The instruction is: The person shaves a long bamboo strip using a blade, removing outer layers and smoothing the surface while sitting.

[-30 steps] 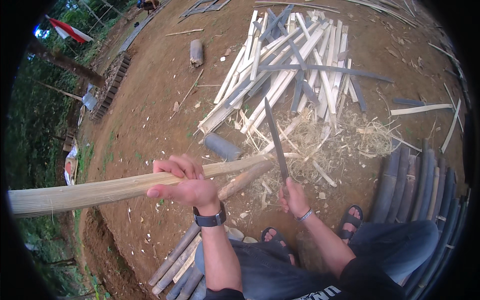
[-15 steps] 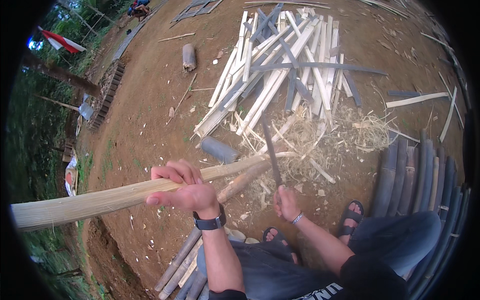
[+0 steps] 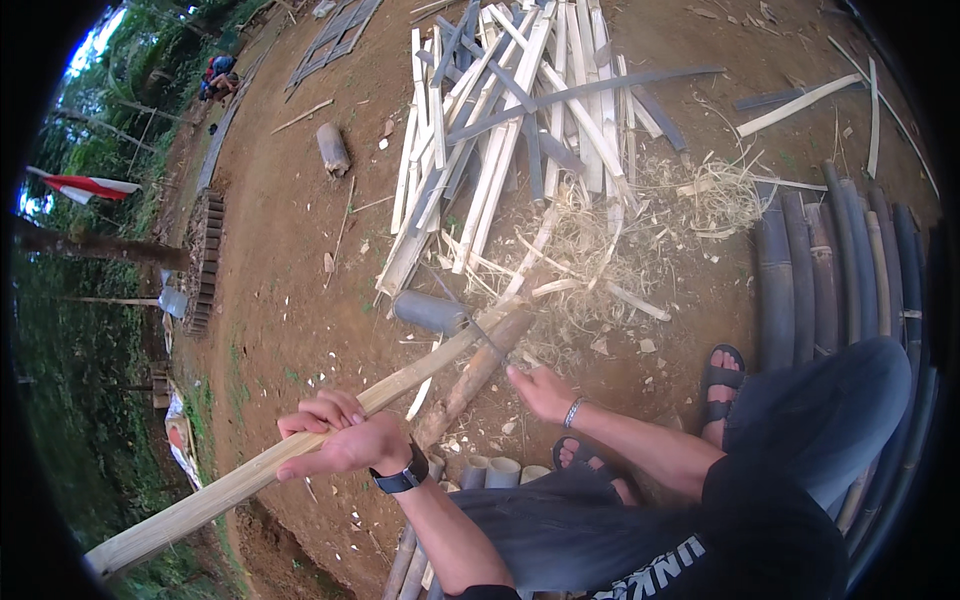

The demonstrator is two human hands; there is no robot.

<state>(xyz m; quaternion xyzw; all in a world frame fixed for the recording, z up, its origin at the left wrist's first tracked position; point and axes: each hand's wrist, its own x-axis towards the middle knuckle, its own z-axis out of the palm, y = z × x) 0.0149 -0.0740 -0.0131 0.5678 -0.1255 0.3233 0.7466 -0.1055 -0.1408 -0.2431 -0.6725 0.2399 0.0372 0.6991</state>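
Observation:
My left hand [image 3: 338,432] is wrapped around a long pale split bamboo strip [image 3: 412,376], which slants from the lower left to the middle. The strip's far part lies over a round wooden pole [image 3: 466,388] on the ground. In my right hand [image 3: 543,393] is a long thin dark-bladed knife [image 3: 488,343]. Its blade crosses the strip near the far end, seemingly against it. The handle is hidden in my closed fingers. Pale curled shavings [image 3: 570,250] lie just beyond the strip's tip.
Beyond the shavings rises a heap of split bamboo strips [image 3: 515,135]. A short grey bamboo piece [image 3: 428,311] lies left of the blade. Dark bamboo poles [image 3: 777,280] are lined up at my right. Cut bamboo ends [image 3: 503,470] sit by my foot. A flag [image 3: 95,187] hangs far left.
The knife has swung left across the strip, where it had stood apart. My right hand has moved slightly left and up. The strip's near end has dropped, and the whole view has shifted.

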